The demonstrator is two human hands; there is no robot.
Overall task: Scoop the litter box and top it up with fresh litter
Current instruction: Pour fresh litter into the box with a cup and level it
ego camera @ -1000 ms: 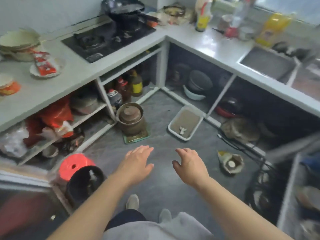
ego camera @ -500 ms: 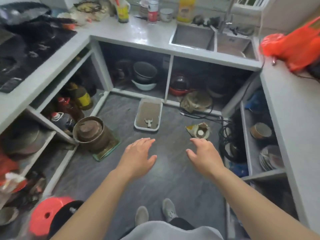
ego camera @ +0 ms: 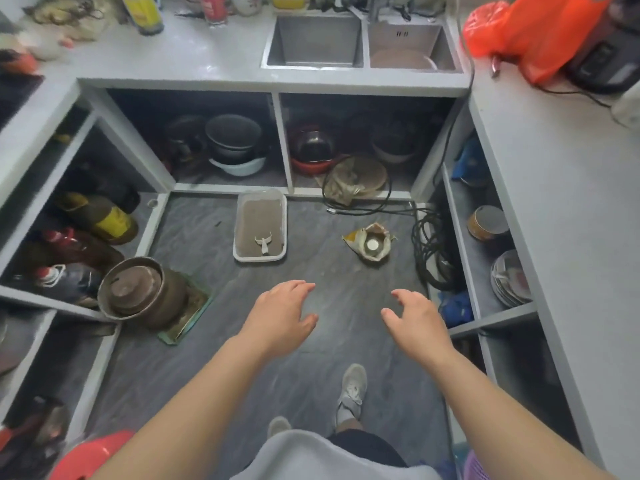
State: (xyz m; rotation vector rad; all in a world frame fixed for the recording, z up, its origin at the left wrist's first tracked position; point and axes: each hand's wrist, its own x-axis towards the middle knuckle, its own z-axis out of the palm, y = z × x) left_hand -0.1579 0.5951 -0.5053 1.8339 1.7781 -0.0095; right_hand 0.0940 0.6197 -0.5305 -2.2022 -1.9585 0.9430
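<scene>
From the head camera, looking down into a U-shaped kitchen, the litter box (ego camera: 261, 227) sits on the grey floor (ego camera: 311, 271) against the base of the middle cupboard divider, a white rectangular tray filled with brownish litter. A white scoop (ego camera: 264, 242) lies in the litter near the box's closer end, handle pointing toward the person. To the right of the box and apart from it, an opened litter bag (ego camera: 370, 241) stands on the floor with its top rolled down (a small pale round cup shows inside it). The left hand (ego camera: 282, 315) and right hand (ego camera: 414, 322) reach forward over the floor, well short of the box and the bag, palms down; each grip is loose, fingers spread and lightly bent, holding nothing. Below them a grey sneaker (ego camera: 351, 393) steps forward. A coil of black cable (ego camera: 431, 251) lies by the right-hand shelving, and a rusty round pot (ego camera: 138, 292) with a lid stands on a green mat at the left. Dark bottles (ego camera: 100, 216) lie on the low left shelf, stacked bowls (ego camera: 233, 143) fill the open cupboard behind the box, and plates (ego camera: 510, 278) rest on the right shelf. Above, a double steel sink (ego camera: 360, 41) is set into the grey table (ego camera: 194, 60), and an orange plastic bag (ego camera: 530, 32) rests on the table at the right.
</scene>
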